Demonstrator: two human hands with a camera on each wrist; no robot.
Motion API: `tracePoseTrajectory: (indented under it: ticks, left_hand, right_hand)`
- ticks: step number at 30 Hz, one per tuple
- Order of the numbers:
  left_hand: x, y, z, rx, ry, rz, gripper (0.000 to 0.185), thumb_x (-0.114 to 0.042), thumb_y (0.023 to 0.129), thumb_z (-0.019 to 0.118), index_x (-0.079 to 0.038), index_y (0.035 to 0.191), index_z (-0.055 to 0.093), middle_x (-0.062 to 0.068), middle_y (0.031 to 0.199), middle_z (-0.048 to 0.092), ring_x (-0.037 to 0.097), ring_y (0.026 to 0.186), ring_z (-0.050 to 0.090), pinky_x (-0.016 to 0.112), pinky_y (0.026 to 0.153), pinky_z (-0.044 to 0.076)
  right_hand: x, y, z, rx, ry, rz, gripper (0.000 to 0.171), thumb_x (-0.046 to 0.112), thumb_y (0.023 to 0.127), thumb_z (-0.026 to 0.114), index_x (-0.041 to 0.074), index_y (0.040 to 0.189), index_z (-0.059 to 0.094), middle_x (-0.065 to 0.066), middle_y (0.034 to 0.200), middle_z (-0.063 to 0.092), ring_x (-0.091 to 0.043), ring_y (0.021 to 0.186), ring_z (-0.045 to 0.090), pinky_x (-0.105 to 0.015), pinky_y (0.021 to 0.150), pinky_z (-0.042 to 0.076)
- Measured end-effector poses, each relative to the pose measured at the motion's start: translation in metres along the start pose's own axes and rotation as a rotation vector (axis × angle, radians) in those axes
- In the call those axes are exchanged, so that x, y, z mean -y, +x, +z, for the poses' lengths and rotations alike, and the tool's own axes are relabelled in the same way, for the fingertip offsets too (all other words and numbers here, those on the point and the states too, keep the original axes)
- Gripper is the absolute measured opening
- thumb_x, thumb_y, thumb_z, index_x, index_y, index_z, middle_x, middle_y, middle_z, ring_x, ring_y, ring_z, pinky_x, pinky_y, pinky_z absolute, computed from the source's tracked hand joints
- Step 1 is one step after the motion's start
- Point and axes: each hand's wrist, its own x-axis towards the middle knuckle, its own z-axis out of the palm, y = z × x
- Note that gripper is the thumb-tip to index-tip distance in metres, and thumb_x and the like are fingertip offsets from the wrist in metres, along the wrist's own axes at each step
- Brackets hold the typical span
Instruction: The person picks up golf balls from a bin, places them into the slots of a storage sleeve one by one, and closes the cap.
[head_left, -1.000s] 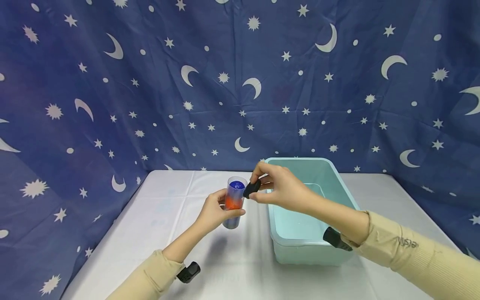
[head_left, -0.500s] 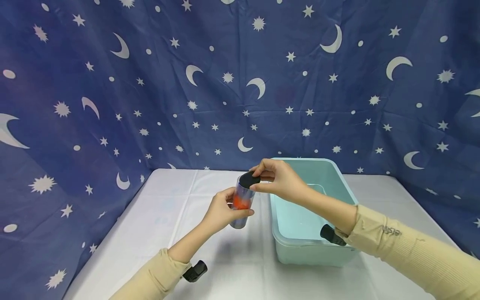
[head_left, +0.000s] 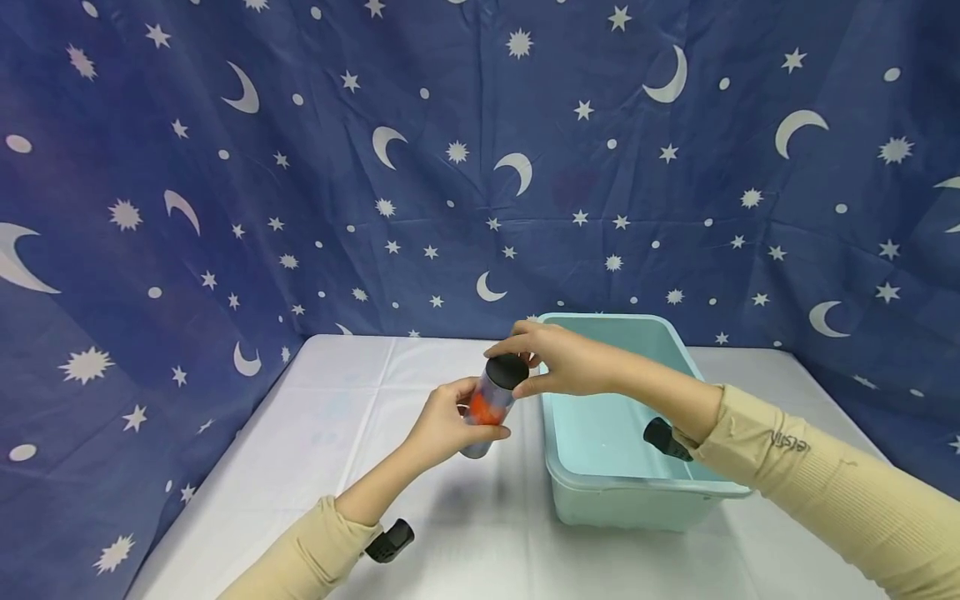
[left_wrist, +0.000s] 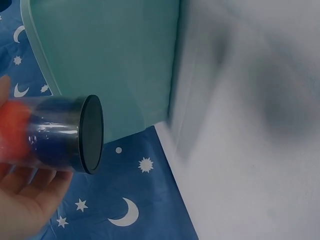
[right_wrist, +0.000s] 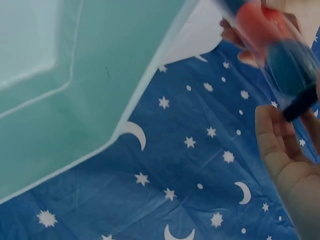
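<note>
While held clear of the bench, tilted toward the right with its top uppermost: a clear tube with blue and orange contents. Gripped around the lower body by the left hand, fingers curled about it. Pinched at the top by the right hand, thumb and fingers closed on the black cap, which sits on the tube's mouth. Seen from the left wrist as a dark flat disc at the tube's end; from the right wrist, blurred. Just right of the tube, standing on the white-covered bench: a pale teal tub. Behind everything, hung as backdrop: a blue cloth printed with stars and moons.
</note>
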Motion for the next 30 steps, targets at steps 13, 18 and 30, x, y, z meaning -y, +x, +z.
tracePoseTrajectory:
  ticks: [13,18,30]
  left_hand:
    - [0.007,0.000,0.002,-0.017,0.014,0.077,0.053,-0.019,0.072,0.082,-0.013,0.120,0.060,0.006,0.109,0.065,0.018,0.092,0.061,0.029,0.081,0.050]
    - [0.012,-0.001,0.004,-0.047,0.007,0.180,0.055,-0.014,0.077,0.078,-0.009,0.126,0.054,0.009,0.114,0.061,0.021,0.097,0.060,0.030,0.085,0.051]
    - [0.012,-0.006,0.008,-0.115,0.081,0.179,0.057,-0.013,0.078,0.077,-0.008,0.129,0.052,0.009,0.121,0.058,0.021,0.105,0.058,0.043,0.093,0.048]
  right_hand:
    - [0.007,0.003,-0.007,0.025,-0.192,-0.027,0.051,0.006,0.070,0.081,0.003,0.117,0.064,-0.006,0.106,0.069,-0.015,0.088,0.066,-0.027,0.080,0.054]
    - [0.011,0.005,-0.010,0.019,-0.242,-0.065,0.051,0.007,0.069,0.082,0.002,0.118,0.064,-0.007,0.107,0.068,-0.015,0.087,0.064,-0.026,0.079,0.054]
    - [0.001,0.002,-0.001,0.015,-0.238,-0.103,0.053,0.005,0.072,0.079,0.004,0.122,0.062,-0.009,0.113,0.064,-0.019,0.095,0.065,-0.024,0.079,0.054]
